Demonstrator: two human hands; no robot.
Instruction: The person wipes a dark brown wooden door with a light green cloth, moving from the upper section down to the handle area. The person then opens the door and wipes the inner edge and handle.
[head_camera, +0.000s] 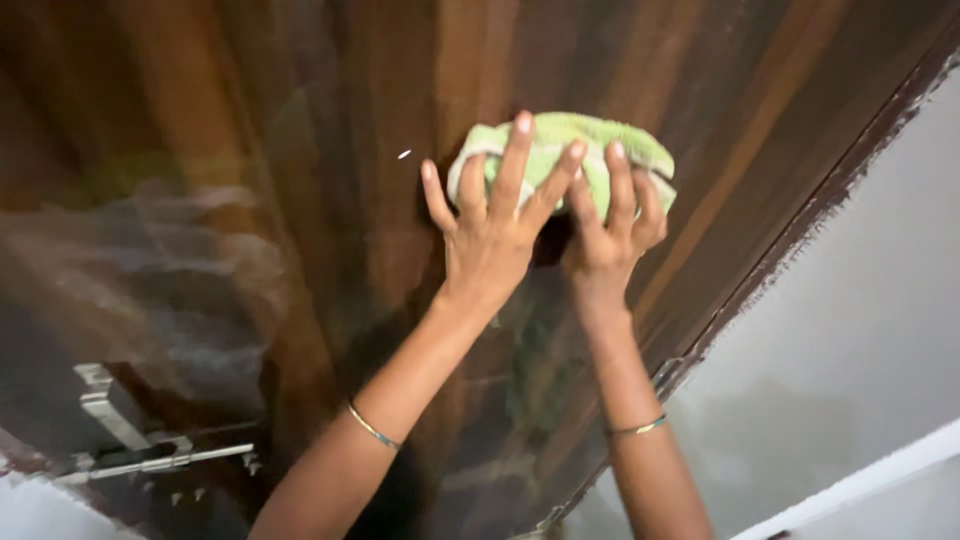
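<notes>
A bunched light-green cloth (562, 139) is pressed flat against a glossy dark brown wooden door (300, 130). My left hand (492, 225) lies over the cloth's left part with its fingers spread. Close beside it, my right hand (612, 222) presses the cloth's right part, fingers curled over it. Both arms reach up from the bottom of the view, each with a thin bangle at the wrist.
A metal door handle (125, 430) sits at the lower left of the door. The door's edge (800, 230) runs diagonally on the right, with a pale grey wall (860, 330) beyond it. A white trim strip (860, 482) crosses the lower right corner.
</notes>
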